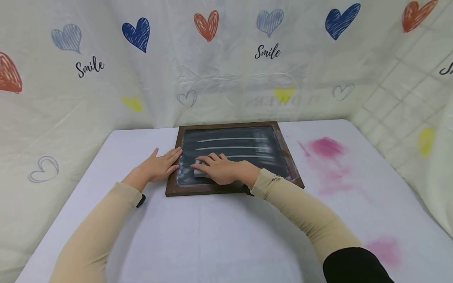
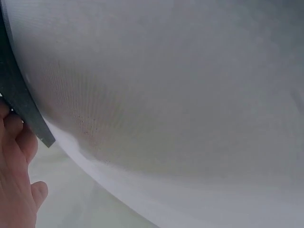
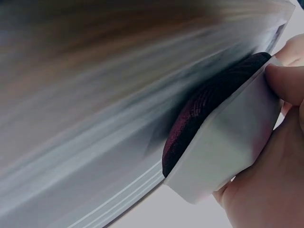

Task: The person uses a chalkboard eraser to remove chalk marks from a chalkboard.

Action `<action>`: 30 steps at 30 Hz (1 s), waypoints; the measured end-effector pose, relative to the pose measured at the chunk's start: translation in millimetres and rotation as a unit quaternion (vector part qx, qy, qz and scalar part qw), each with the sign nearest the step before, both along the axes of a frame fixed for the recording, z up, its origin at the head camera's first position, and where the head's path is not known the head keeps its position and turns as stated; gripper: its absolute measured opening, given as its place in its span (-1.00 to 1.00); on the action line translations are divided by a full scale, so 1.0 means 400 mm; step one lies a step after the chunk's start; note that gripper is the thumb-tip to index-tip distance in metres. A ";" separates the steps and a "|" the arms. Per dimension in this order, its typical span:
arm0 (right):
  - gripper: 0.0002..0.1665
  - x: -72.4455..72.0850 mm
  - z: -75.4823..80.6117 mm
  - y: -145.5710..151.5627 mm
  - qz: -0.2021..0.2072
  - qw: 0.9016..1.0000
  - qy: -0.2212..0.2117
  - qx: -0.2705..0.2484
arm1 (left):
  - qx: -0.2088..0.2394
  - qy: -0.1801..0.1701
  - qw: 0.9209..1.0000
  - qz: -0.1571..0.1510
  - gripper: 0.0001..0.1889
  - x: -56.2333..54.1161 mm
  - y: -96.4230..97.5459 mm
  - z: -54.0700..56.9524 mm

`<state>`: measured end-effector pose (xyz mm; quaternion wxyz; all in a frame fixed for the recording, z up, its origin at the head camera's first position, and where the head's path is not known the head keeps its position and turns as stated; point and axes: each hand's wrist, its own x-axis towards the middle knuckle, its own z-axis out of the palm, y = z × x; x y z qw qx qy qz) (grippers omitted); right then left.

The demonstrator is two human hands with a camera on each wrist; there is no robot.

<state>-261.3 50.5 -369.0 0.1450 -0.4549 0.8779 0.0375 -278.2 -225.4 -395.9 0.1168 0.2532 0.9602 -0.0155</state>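
Note:
A small chalkboard in a brown wooden frame lies on the table, with several white chalk lines across its upper part and smeared chalk at its lower left. My right hand grips a chalkboard eraser over the board's lower left. In the right wrist view the eraser shows a pale handle and a dark pad with a reddish tint, turned toward the board. My left hand rests its extended fingers on the frame's left side. The left wrist view catches part of the left hand beside the dark frame edge.
A white cloth covers the table, marked by pink stains right of the board. Behind the table and along its sides hangs a pale curtain printed with hearts and the word Smile.

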 end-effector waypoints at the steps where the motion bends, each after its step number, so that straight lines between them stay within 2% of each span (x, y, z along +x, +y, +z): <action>1: -0.30 -0.003 0.000 0.017 -0.004 1.000 -0.006 -0.004 | -0.002 0.001 1.000 -0.001 -0.29 -0.001 0.001 0.000; 9: -0.30 -0.001 -0.009 0.207 -0.049 0.997 -0.034 -0.058 | -0.005 0.001 1.000 -0.008 -0.29 -0.001 0.004 0.005; 14: -0.28 0.018 -0.011 0.327 -0.077 0.994 -0.029 -0.073 | -0.007 0.001 1.000 -0.012 -0.29 0.000 0.002 0.004; 19: -0.27 0.035 -0.010 0.413 -0.077 0.994 -0.011 -0.075 | -0.003 0.003 1.000 -0.016 -0.29 -0.001 -0.002 0.001; 24: -0.28 0.042 -0.016 0.441 -0.064 0.994 0.008 -0.094 | -0.002 0.003 1.000 -0.016 -0.29 -0.001 -0.002 -0.001; 30: -0.25 0.024 -0.006 0.376 -0.058 0.996 -0.006 -0.074 | -0.002 0.002 1.000 -0.011 -0.29 -0.002 -0.001 0.002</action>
